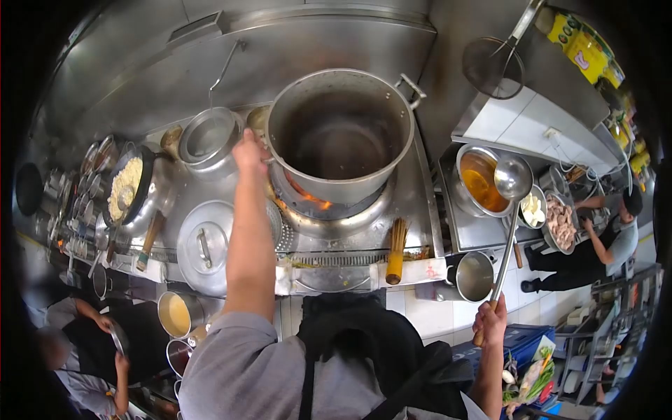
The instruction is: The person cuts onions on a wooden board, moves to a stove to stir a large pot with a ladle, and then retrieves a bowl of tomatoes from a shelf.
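My left hand reaches forward and grips the left handle of a large steel stockpot, which is tilted toward me over a lit burner with flame showing under it. The pot's inside looks wet and dark. My right hand is closed on the wooden grip of a long ladle. The ladle's bowl is held up beside a steel pot of orange liquid on the right counter.
A flat lid, a strainer pan and a wok of yellow food lie left of the burner. A bamboo brush rests on the stove's front edge. One person works at the right, another at the lower left.
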A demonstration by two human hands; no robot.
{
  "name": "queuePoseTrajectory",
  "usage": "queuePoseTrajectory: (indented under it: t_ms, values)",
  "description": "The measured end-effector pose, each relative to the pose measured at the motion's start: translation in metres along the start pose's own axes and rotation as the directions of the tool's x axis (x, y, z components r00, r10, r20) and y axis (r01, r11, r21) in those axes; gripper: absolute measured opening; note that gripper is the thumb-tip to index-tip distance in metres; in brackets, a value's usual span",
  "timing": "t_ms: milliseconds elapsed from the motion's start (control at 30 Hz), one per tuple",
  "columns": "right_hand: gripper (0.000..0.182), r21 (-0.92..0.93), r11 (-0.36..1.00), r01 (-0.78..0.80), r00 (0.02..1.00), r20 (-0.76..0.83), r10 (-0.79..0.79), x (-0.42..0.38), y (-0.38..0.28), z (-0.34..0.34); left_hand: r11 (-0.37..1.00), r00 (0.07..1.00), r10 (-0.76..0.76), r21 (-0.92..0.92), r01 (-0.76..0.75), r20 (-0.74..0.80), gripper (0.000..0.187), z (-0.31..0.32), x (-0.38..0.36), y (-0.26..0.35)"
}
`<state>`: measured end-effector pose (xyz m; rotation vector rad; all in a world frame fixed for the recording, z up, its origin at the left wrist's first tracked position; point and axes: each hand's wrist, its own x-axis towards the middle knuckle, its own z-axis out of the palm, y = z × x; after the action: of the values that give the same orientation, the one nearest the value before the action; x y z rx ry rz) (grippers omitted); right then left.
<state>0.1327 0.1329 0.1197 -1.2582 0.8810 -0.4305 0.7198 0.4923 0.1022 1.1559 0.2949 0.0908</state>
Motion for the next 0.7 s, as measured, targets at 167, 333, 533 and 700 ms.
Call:
queuePoseTrajectory:
  t_ms: [167,333,533,700]
  values:
    - [0.053,0.017,1.0,0.001,1.0,0.006,-0.001,-0.002,0.002,0.006,0.984,0.999,0.032,0.172,-0.036,0.023,0.038,-0.035,0.033,0.033]
    - [0.041,-0.018,1.0,0.002,1.0,-0.003,-0.002,0.0,0.007,0.01,0.988,0.997,0.072,0.134,-0.07,-0.007,0.038,-0.006,0.019,0.02]
    - [0.051,-0.011,1.0,0.016,0.999,0.042,-0.016,0.004,0.016,-0.005,0.971,0.989,0.128,0.193,-0.14,0.073,0.039,0.009,0.028,0.019]
    - [0.052,-0.004,1.0,0.003,0.997,0.071,-0.003,0.008,0.018,-0.019,0.978,0.995,0.054,0.194,-0.07,0.082,0.038,-0.001,0.047,0.022]
